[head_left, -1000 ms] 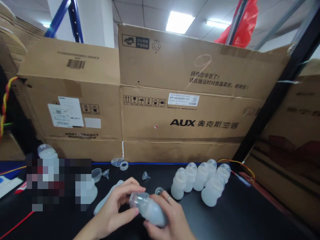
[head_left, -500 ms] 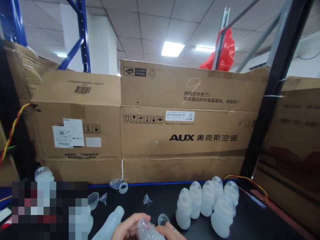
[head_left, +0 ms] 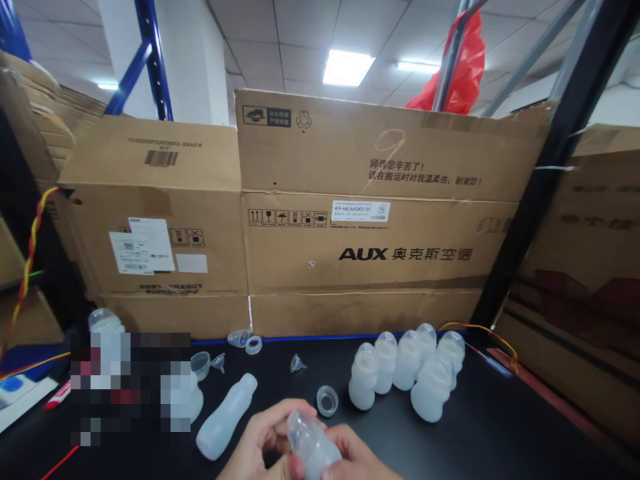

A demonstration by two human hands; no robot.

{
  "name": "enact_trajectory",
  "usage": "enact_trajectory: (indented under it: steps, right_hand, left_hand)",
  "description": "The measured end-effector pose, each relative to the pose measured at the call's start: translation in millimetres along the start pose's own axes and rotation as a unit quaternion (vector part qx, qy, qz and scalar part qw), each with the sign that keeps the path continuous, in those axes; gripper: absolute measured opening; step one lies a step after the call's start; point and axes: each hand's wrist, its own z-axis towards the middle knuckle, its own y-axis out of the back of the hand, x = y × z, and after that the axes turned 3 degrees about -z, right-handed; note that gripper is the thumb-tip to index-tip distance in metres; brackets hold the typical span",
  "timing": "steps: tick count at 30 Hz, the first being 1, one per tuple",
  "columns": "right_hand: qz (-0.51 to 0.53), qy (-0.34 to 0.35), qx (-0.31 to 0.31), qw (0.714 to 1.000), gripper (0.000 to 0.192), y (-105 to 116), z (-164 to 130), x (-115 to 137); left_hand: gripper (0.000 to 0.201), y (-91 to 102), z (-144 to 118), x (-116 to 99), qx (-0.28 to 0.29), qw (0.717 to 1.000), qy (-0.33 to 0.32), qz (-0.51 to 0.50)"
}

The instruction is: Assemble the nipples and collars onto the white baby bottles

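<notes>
At the bottom centre a small baby bottle [head_left: 314, 448] with a clear dome cap is between my hands, tilted up to the left. My left hand [head_left: 265, 437] is closed around its left side. My right hand [head_left: 356, 455] grips it from the right, the thumb pressed on the lower part. The bottle's lower end runs out of view. Just beyond my fingers lies a translucent ring [head_left: 327, 401]. A larger frosted bottle without a cap [head_left: 226, 419] lies on its side to the left of my left hand.
Several capped bottles [head_left: 363, 379] stand at the right. Small funnels [head_left: 298, 363], a clear cup [head_left: 201, 365] and another ring [head_left: 254, 345] lie farther back. A blurred patch [head_left: 130, 380] covers things at left. Cardboard [head_left: 390, 280] walls the back of the black table.
The camera view has tipped down, showing more of the table and of my hands. My hands still hold the bottle together, with its dome cap pointing up and left.
</notes>
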Motion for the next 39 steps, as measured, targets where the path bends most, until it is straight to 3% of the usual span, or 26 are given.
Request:
enact_trajectory:
  steps: [2, 4, 7, 9, 11, 13, 18, 20, 23, 26, 32, 39]
  right_hand:
    - [0.02, 0.013, 0.062, 0.998, 0.087, 0, 1, 22]
    - [-0.008, 0.048, 0.075, 0.996, 0.079, 1, 0, 42]
    - [-0.147, 0.096, 0.018, 0.984, 0.057, 10, -9, 63]
    - [-0.195, 0.113, -0.019, 0.974, 0.06, 20, -15, 68]
    - [-0.217, 0.14, -0.058, 0.964, 0.07, 29, -18, 67]
    - [-0.258, 0.186, -0.108, 0.942, 0.069, 33, -18, 63]
    - [-0.404, 0.317, -0.237, 0.825, 0.069, 33, -11, 56]
    - [-0.415, 0.355, -0.258, 0.797, 0.073, 33, -9, 56]
    - [-0.442, 0.384, -0.256, 0.769, 0.066, 36, -9, 57]
    - [-0.51, 0.381, -0.201, 0.745, 0.051, 37, -11, 60]
    - [-0.546, 0.368, -0.134, 0.741, 0.034, 29, -14, 67]
    - [-0.534, 0.428, -0.178, 0.708, 0.027, 28, -9, 75]
  left_hand:
    - [0.078, -0.5, 2, -2, 0.004, 0.999, -0.032, 0.034]
    - [0.072, -0.2, 5, -3, -0.027, 0.99, -0.087, 0.109]
    - [0.047, 0.9, 6, -3, -0.055, 0.948, -0.133, 0.283]
    - [0.034, 1.7, 5, -3, -0.038, 0.904, -0.137, 0.404]
    - [0.033, 2.0, 3, -2, -0.011, 0.859, -0.14, 0.492]
    - [0.032, 1.9, 3, -1, 0.013, 0.837, -0.135, 0.531]
    - [0.04, 3.2, 3, -3, 0.048, 0.844, -0.09, 0.527]
    - [0.052, 5.0, 3, -6, 0.08, 0.844, -0.075, 0.524]
    - [0.081, 6.1, 3, -10, 0.15, 0.842, -0.059, 0.514]
    - [0.092, 2.8, 6, -13, 0.187, 0.84, -0.054, 0.506]
    - [0.08, -8.4, 8, -16, 0.174, 0.837, -0.08, 0.513]
    - [0.028, -5.2, 8, -11, 0.066, 0.821, -0.101, 0.557]
